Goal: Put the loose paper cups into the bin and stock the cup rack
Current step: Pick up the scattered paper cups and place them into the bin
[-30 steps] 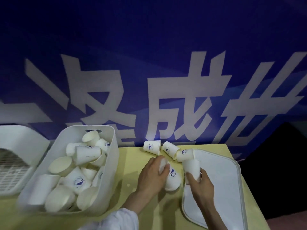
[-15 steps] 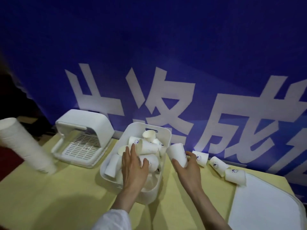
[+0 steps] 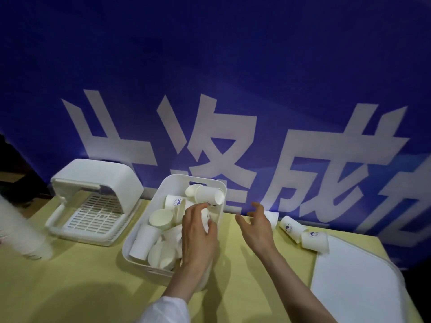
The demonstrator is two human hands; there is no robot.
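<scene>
Tabletop cup clean-up, mid-run: nearest the camera, two bare forearms reach over the yellow table (image 3: pixel 70 287), a white sleeve on the left one. The left hand (image 3: pixel 198 231) sits over the right side of the white bin (image 3: pixel 140 259), fingers curled round a paper cup (image 3: pixel 205 217) it holds down among the pile. Half a sec ago that hand lay flat over the bin w/ nothing plainly in it, while the right hand carried a cup toward the bin. Now the right hand (image 3: pixel 256 224) is empty, fingers spread and relaxed, just right of the bin; a cup (image 3: pixel 210 194) lies tipped across the bin's far rim, likely the one just dropped. Read: one more loose cup binned, the right hand free for the next.

Still out on the table: three loose cups (image 3: pixel 291 227) in a row btwn the right hand and the white mat (image 3: pixel 356 283), one partly hidden behind the fingers. Nothing blocks the reach to them; the bin is heaped, so fresh cups may roll off the top.

Left of the bin, the cup rack (image 3: pixel 93 206) stands w/ its slotted tray bare, i.e. stocking not begun. A tall stack of nested cups (image 3: pixel 21 231) leans at the far-left edge. Behind, a blue banner (image 3: pixel 233 89) w/ large white characters.
</scene>
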